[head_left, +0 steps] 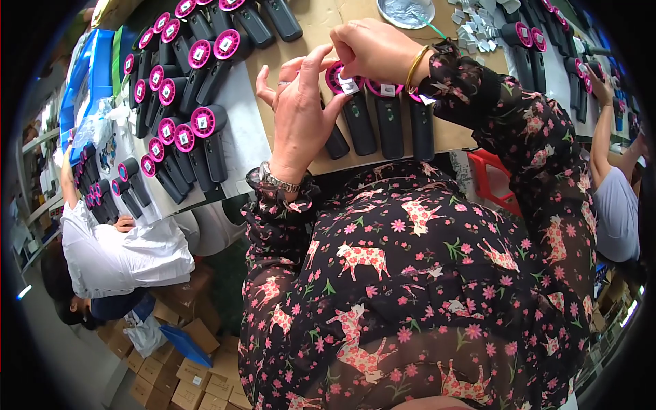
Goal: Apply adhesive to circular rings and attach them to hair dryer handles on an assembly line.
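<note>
Several black-handled devices with round pink ends, perhaps handheld fans or hair dryers, lie in a row before me. My left hand is spread at the row's left side, its thumb beside a small white piece on one device. Above that device's pink end, my right hand is closed with fingertips pressed together. What it may pinch is hidden. Right of it lie a second device and a third, and another handle shows partly under my left hand.
A shallow dish of silvery-grey stuff with a green stick stands at the back, beside a pile of small white pieces. Many similar devices fill the left of the table. People work at left and right. A red stool stands below the edge.
</note>
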### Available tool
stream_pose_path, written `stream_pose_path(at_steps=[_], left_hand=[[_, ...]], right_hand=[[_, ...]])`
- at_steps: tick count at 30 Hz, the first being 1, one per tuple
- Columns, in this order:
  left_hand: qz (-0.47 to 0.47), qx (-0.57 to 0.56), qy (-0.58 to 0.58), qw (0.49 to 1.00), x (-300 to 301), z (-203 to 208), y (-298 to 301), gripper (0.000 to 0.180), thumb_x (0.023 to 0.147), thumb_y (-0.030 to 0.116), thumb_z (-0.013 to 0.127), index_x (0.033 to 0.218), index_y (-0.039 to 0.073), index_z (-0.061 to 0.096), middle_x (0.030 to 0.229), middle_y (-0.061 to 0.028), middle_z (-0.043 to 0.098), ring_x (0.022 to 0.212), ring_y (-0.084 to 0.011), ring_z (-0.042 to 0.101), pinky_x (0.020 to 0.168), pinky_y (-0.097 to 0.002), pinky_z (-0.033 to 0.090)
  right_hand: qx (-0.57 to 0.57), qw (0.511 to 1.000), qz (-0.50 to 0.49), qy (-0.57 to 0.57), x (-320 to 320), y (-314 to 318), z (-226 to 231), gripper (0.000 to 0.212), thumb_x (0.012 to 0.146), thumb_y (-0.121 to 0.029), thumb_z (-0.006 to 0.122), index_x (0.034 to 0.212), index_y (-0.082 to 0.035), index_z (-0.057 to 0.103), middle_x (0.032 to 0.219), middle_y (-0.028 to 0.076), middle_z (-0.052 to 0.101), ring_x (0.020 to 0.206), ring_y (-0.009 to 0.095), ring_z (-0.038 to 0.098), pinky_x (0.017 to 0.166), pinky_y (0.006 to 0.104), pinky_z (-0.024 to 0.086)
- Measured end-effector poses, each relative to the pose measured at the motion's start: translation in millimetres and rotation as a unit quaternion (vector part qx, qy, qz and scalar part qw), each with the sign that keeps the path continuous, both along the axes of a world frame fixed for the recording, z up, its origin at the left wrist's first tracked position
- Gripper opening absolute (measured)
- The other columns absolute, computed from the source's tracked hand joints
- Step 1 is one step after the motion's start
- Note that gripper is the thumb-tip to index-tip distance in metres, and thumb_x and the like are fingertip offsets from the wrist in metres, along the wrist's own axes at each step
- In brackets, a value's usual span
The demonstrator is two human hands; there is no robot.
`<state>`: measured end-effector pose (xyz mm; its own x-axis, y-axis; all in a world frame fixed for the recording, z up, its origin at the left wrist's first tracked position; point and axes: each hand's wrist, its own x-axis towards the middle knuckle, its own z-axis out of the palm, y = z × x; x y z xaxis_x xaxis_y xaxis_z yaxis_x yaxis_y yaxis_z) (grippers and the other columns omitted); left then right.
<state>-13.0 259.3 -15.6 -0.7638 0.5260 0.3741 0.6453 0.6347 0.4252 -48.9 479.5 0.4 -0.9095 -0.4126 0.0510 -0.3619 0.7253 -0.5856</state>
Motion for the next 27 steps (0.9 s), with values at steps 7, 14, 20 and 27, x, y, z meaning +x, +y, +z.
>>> stream_pose_path(at_steps=[7,14,20,27], left_hand=[[0.036,-0.01,0.008,0.999,8,3,-18,0.093,0.084,0.035,0.097,0.165,0.018,0.053,0.14,0.0019,0.077,0.14,-0.0214,0.06,0.129,-0.0613,0.013],[0.058,-0.033,0.002,0.998,5,-2,-44,0.094,0.084,0.042,0.097,0.165,0.018,0.055,0.147,0.001,0.075,0.143,-0.0217,0.059,0.13,-0.0595,0.012],[0.077,-0.059,-0.006,0.995,9,5,-56,0.094,0.085,0.043,0.097,0.165,0.018,0.054,0.147,0.0012,0.075,0.144,-0.0216,0.058,0.129,-0.0594,0.013],[0.093,-0.065,-0.007,0.994,15,1,-64,0.096,0.085,0.041,0.096,0.166,0.017,0.052,0.148,0.0005,0.073,0.142,-0.0226,0.059,0.128,-0.061,0.017]], right_hand=[[-0.146,0.987,-0.057,0.04,17,62,30,0.024,0.094,-0.019,0.089,0.102,0.001,0.078,0.09,0.009,0.076,0.082,0.018,0.073,0.075,0.0341,0.058],[-0.03,0.968,-0.244,0.054,71,211,-32,0.02,0.098,-0.017,0.086,0.108,0.0,0.081,0.092,0.007,0.078,0.084,0.011,0.071,0.076,0.0296,0.058],[0.035,0.969,-0.245,-0.016,89,211,-74,0.017,0.101,-0.014,0.082,0.109,0.0,0.08,0.095,0.006,0.074,0.077,0.013,0.068,0.072,0.0322,0.056],[0.019,0.981,-0.188,0.032,93,196,-54,0.016,0.101,-0.009,0.08,0.114,0.0,0.078,0.099,0.007,0.072,0.079,0.012,0.067,0.07,0.0299,0.054]])
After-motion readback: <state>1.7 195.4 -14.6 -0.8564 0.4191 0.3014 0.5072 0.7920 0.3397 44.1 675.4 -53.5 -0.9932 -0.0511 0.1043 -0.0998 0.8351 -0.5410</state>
